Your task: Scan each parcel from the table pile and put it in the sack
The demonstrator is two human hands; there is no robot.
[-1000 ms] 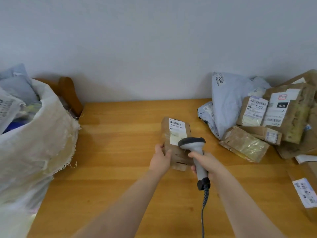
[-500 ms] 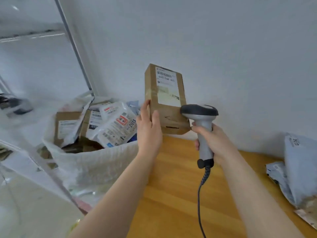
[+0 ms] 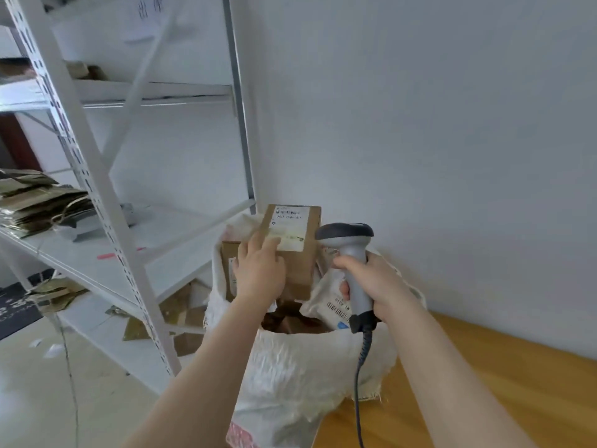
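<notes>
A brown cardboard box (image 3: 302,265) with a white label is over the open mouth of the white woven sack (image 3: 290,376). My left hand (image 3: 260,273) holds the box from its near left side, fingers lying across the label; the thumb is hidden. My right hand (image 3: 379,286) grips the handle of a grey barcode scanner (image 3: 347,236) just right of the box, its cord hanging down. Inside the sack lie another brown box (image 3: 227,253) and a white mailer (image 3: 326,302). The table pile is out of view.
The sack stands against the left end of the wooden table (image 3: 517,383). A white metal shelf rack (image 3: 106,202) rises close on the left, with flattened packaging (image 3: 35,202) on it. A pale wall is right behind the sack.
My view has swung left from the table to the sack. My left hand lifted the box off the table, carried it left and lowered it over the sack mouth. The scanner came along beside it.
</notes>
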